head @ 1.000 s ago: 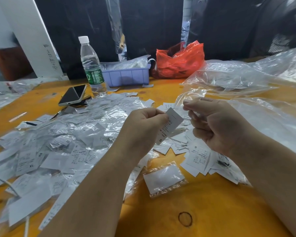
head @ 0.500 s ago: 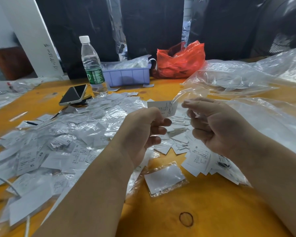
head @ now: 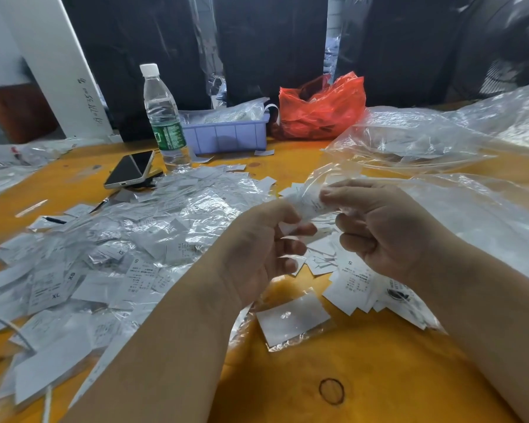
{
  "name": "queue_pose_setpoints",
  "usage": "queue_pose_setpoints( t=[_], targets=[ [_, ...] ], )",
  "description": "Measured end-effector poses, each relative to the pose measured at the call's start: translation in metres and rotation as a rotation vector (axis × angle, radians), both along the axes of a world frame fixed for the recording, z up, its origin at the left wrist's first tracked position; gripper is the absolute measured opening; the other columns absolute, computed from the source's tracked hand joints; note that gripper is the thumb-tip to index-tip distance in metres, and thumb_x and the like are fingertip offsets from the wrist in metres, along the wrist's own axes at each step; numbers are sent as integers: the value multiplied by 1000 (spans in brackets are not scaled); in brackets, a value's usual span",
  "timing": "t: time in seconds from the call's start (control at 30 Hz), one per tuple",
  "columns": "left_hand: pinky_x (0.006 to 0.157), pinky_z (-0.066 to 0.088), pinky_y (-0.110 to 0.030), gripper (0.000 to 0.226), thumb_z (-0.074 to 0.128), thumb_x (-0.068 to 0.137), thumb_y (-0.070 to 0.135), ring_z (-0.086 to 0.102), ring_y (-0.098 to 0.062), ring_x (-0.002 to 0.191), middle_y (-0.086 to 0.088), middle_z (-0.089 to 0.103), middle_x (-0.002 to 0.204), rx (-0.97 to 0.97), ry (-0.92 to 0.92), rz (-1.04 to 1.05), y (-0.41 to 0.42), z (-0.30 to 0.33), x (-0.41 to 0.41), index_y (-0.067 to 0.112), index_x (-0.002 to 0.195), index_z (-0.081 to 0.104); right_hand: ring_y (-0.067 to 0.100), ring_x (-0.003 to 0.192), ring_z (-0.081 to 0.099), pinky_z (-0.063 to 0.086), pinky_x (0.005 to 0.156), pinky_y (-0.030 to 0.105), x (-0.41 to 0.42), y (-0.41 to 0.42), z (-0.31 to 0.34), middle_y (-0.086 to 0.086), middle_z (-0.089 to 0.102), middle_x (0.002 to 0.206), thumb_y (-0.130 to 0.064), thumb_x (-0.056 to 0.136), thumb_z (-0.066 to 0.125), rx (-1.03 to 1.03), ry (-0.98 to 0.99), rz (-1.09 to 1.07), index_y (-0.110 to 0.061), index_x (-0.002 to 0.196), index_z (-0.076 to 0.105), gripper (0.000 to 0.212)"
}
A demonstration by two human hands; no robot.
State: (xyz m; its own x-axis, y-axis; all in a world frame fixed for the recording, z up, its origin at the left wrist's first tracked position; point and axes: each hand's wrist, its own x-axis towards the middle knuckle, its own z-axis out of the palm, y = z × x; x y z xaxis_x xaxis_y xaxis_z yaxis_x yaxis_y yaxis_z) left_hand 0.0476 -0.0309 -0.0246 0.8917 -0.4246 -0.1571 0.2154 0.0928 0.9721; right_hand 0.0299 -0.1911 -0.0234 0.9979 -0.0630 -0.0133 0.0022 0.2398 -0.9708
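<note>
Free room near the body, clutter elsewhere.
Bare table (head: 364, 377) lies open beneath the left hand (head: 263, 245) and right hand (head: 385, 233), whose pinched label (head: 309, 206) closes the gap between them; bagged labels (head: 129, 239) heap on the left, plastic bags (head: 440, 141) crowd the right, bottle (head: 162, 117), phone (head: 130, 169) and tray (head: 226, 135) stand behind.

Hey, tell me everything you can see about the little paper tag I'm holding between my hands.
The paper tag is a small white slip with rows of dark print, too blurred to read. It looks thin and slightly curled, and is held up above the orange table, tilted. The left hand pinches its lower end and the right hand pinches its upper end. Crinkled clear plastic film lies against it at the right fingertips; whether the tag is inside the film cannot be told.
</note>
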Motion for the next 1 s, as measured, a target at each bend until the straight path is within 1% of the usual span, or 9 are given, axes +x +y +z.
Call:
queue_pose_setpoints(
  t=[0.1,0.2,0.3,0.4,0.53,0.63,0.7,0.77,1.0],
  targets=[
    [52,35,-26,17,59,88,20,50,-20,71,-11,62,89,150,-62,82,1,-2,4,9,99,66,7,35,22,22,33,16,-1,1,0,4,36,54,-3,89,61,-134,-43,-6,-8,74,62,15],
    [51,39,-25,7,64,89,16,52,-26,79,-15,66,95,139,-115,110,4,-1,6,13,92,69,8,36,20,21,34,17,-2,2,0,-3,33,44,-7,90,61,-129,-44,47,-14,62,61,29],
    [48,42,-23,5,69,85,9,53,-20,71,-15,66,87,120,-126,69,4,0,7,14,86,70,9,39,18,20,34,18,-2,1,2,-1,37,48,-12,91,62,-86,-49,17,-13,66,58,26],
    [46,43,-21,13,67,85,4,52,-20,70,-16,65,87,111,-110,17,2,0,5,10,96,71,9,39,18,19,34,16,-1,0,2,4,38,56,-14,91,62,-55,-62,-19,-11,71,57,21],
    [49,42,-25,28,60,88,4,50,-28,78,-23,68,92,152,-142,24,-2,-4,5,16,68,75,10,41,18,20,34,17,-1,0,1,6,38,61,-17,90,63,-63,-67,-13,-11,70,59,22],
    [55,39,-28,21,56,89,12,51,-22,69,-6,64,73,249,-209,46,-5,-6,3,17,72,69,9,40,22,22,35,18,-2,0,2,4,48,59,-17,91,63,-86,-70,-31,-11,69,58,24],
    [50,37,-22,16,58,84,20,49,-12,56,-4,58,70,300,-259,62,-5,-5,2,17,70,65,8,38,24,23,34,17,-2,0,2,3,53,57,-17,91,63,-109,-73,-53,-10,70,58,23],
    [42,35,-16,20,58,85,21,45,-3,45,-4,56,72,336,-312,72,-4,-5,2,7,72,63,8,38,25,22,34,17,-3,0,3,2,53,56,-16,91,63,-122,-72,-67,-8,72,58,21],
    [42,37,-12,23,57,91,16,50,4,47,12,61,59,379,-417,41,-3,-3,-1,8,71,65,7,35,22,21,36,18,-6,3,6,-8,44,38,-11,93,58,-165,-76,-42,-6,72,54,22]
  ],
)
